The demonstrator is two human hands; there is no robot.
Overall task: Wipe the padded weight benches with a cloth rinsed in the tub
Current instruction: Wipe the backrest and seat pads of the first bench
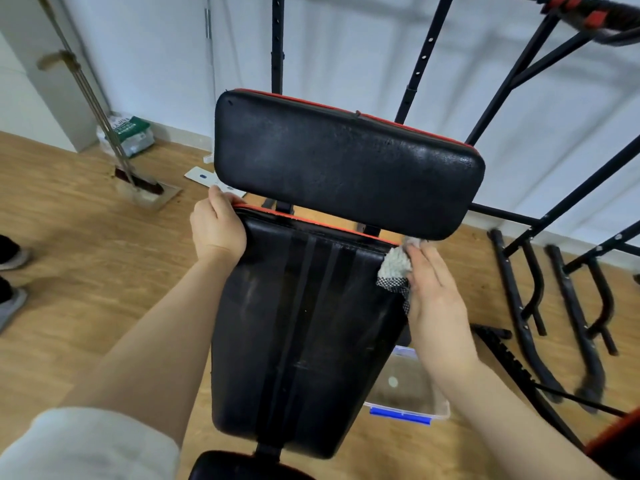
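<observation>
Head view, looking down the bench: I read the left hand (pixel 218 226) as gripping, its fingers curled over the red-trimmed top corner of the lower pad (pixel 304 323), at about 10 o'clock from the pad's middle. The right hand (pixel 436 289) lies with fingers fairly straight, pressing the cloth (pixel 394 265) against the pad's right edge near its top corner, at roughly 2 o'clock. The cloth is pale and fluffy with a black-and-white mesh part hanging below it.

The upper pad (pixel 346 164) stands at 12 o'clock, tilted, black with a red seam, and its lower right corner sits just above the cloth. The tub (pixel 408 386), clear plastic with a blue latch, rests on the wood floor at 5 o'clock, partly under the lower pad.

At 10 o'clock a bag (pixel 130 133) carries a green label, but its writing is too blurred for me to read. A broom (pixel 138 181) leans beside it. Black frame tubes (pixel 519 306) lie on the floor at 3 o'clock, and shoes (pixel 10 258) show at 9 o'clock.
</observation>
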